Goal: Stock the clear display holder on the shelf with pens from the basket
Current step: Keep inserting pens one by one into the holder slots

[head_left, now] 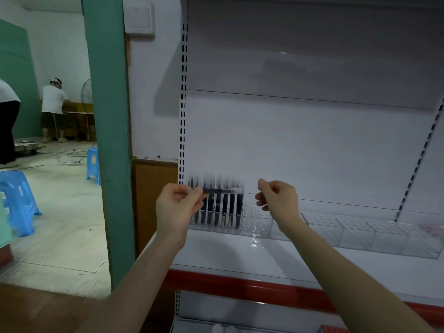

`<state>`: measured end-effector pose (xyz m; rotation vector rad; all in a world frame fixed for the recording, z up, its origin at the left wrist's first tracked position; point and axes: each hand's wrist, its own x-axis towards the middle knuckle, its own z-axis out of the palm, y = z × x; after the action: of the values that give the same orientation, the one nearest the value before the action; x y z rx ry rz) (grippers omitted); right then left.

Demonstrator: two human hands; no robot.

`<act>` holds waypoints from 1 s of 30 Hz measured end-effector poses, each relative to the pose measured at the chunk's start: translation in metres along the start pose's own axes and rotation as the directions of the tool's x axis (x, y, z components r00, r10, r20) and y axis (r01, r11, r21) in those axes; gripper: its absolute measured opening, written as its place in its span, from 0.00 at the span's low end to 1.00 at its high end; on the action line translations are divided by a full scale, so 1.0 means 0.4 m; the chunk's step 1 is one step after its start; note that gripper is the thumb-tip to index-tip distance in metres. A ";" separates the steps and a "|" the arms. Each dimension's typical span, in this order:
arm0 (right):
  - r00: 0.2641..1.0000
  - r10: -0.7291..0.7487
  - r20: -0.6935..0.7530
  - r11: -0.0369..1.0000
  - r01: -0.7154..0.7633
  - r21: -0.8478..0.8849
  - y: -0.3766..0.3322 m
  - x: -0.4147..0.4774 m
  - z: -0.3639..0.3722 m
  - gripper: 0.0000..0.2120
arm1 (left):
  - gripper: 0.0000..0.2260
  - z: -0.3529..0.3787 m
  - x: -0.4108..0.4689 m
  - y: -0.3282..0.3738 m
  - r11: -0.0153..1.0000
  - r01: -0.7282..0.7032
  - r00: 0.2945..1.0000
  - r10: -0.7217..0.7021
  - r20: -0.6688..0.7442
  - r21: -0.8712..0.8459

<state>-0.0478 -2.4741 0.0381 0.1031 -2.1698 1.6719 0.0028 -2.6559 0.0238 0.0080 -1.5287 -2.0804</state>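
- Left hand [177, 205]: fingertips [185, 188] pinch one end of a slim black plastic pen [217, 190], which lies level and points right.
- Right hand [276, 200]: loosely curled, empty, just beyond the pen's far end.
- Pen: likely light, stiff and smooth; pinch it mid-barrel.
- Clear plastic compartmented holder [257, 223]: just behind the fingers.

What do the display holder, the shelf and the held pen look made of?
The display holder looks like clear glossy plastic: see-through walls, glinting edges. The shelf is probably painted metal: smooth white, faint reflections. The pen seems plastic, dark barrel, pale end; too blurred for more.
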 end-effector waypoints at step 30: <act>0.993 -0.116 0.035 0.993 0.116 -0.015 0.022 0.077 0.011 0.05 | 0.18 0.001 -0.077 -0.200 0.191 -0.517 0.794 -0.256 0.551 0.834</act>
<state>-0.0800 -2.4702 0.0400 0.2495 -2.1581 1.5984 -0.0052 -2.6260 -0.0563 -0.3404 -2.8999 -0.4922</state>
